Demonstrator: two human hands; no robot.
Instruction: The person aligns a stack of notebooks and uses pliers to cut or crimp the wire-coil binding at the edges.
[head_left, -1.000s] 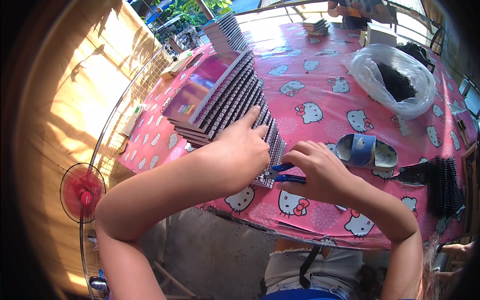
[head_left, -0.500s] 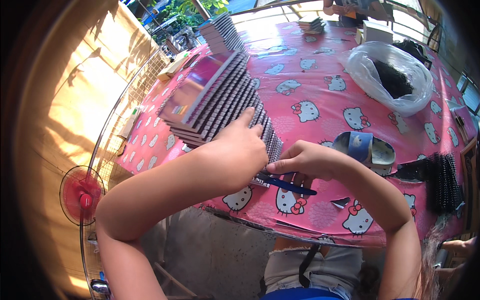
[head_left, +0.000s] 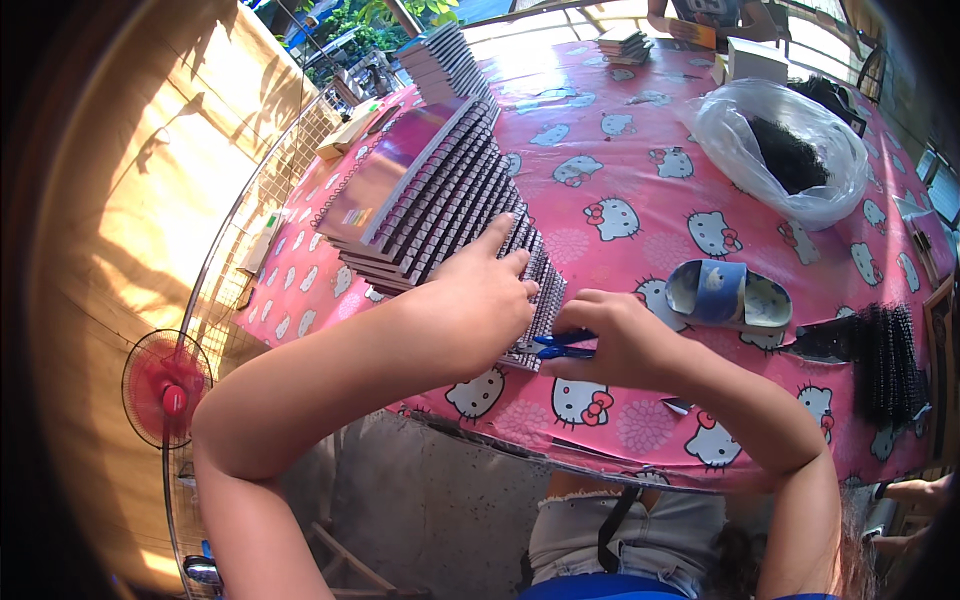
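Note:
A tall leaning stack of spiral-bound notebooks (head_left: 440, 190) with purple and orange covers stands on the pink table, its coil-bound edges facing right. My left hand (head_left: 485, 300) rests against those coils, index finger stretched along them and the other fingers loosely bent. Close by, at the lower end of the stack, my right hand (head_left: 625, 340) is closed around blue-handled pliers (head_left: 566, 350). Two blue parts of the pliers point toward the coils. The rest of the tool is hidden by my hand, and its jaws cannot be made out.
A blue slipper (head_left: 722, 293) lies right of my right hand, beside a bundle of black coils (head_left: 888, 365). Farther back are a clear plastic bag (head_left: 722, 150) with black contents, more stacked books (head_left: 445, 62) and another person (head_left: 712, 22). A red fan (head_left: 170, 395) stands left.
My right hand has turned and shifted slightly right; the long blue handle that stuck out to the right no longer shows there. My left hand stays on the coils. The person opposite moved their hands.

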